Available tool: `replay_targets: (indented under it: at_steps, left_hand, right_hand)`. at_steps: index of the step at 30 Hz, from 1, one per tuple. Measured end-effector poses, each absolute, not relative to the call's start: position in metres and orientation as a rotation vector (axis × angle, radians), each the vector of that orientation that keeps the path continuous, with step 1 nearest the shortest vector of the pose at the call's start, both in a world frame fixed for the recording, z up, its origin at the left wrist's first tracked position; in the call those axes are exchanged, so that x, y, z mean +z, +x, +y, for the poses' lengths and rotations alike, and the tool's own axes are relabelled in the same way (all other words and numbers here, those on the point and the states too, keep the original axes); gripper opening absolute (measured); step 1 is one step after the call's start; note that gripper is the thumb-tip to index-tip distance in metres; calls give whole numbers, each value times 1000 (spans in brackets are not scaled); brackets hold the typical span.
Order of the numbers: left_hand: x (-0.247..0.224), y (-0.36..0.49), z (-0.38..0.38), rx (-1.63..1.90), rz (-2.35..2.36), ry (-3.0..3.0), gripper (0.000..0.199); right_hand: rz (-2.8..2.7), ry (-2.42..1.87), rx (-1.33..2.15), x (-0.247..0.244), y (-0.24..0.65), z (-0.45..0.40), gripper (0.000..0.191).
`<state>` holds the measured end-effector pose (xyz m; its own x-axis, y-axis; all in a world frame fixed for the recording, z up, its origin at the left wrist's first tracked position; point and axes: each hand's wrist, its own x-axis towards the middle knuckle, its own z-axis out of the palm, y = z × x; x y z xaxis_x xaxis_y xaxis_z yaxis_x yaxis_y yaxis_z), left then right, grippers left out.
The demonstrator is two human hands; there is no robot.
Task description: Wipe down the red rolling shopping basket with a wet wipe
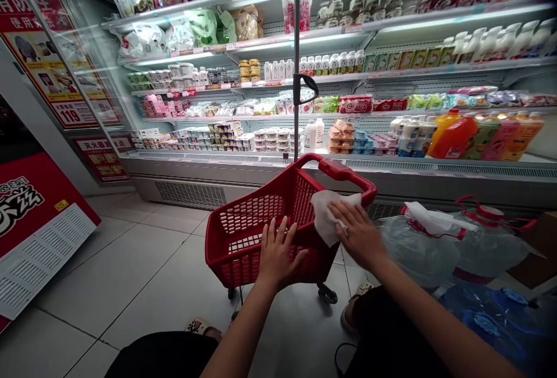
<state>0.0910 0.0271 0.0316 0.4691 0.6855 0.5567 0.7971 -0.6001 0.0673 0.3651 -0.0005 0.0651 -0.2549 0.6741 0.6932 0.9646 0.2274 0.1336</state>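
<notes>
A red plastic shopping cart (261, 204) with lattice sides and small black wheels stands on the tiles in front of me. Spread fingers of my left hand (278, 250) lie against its near side, holding nothing. On the right, my right hand (357, 230) presses a white cloth (324, 215) onto the cart's rim, just below the handle (343, 175). The cloth drapes over the near right corner and sticks out past my fingertips.
Behind the cart runs a refrigerated display case (187, 184) full of dairy and drinks. Large water bottles (426, 250) crowd the right side near my leg. At the left is a red and white freezer (47, 227). My feet flank the cart.
</notes>
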Motion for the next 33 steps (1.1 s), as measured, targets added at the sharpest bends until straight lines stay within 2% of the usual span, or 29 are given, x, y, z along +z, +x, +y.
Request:
replay_targets:
  at_steps: [6, 10, 16, 26, 29, 33]
  left_hand:
    - [28, 90, 31, -811, -1236, -2540, 76]
    - [26, 70, 32, -769, -1232, -2511, 80]
    - [21, 33, 26, -792, -1417, -2319, 68]
    - [18, 54, 14, -743, -1450, -2332, 71]
    - [20, 50, 15, -730, -1454, -2324, 71]
    - [18, 48, 17, -745, -1453, -2325, 72]
  right_hand:
    - [-2201, -1392, -706, 52, 313, 0, 63]
    - [-2247, -1378, -730, 62, 346, 2, 61]
    - [-1962, -1547, -786, 64, 387, 12, 65]
    - [-2161, -1423, -643, 19, 259, 4, 75]
    - [-2241, -1336, -645, 25, 270, 2, 73]
    - [-2165, -1401, -691, 43, 328, 4, 69]
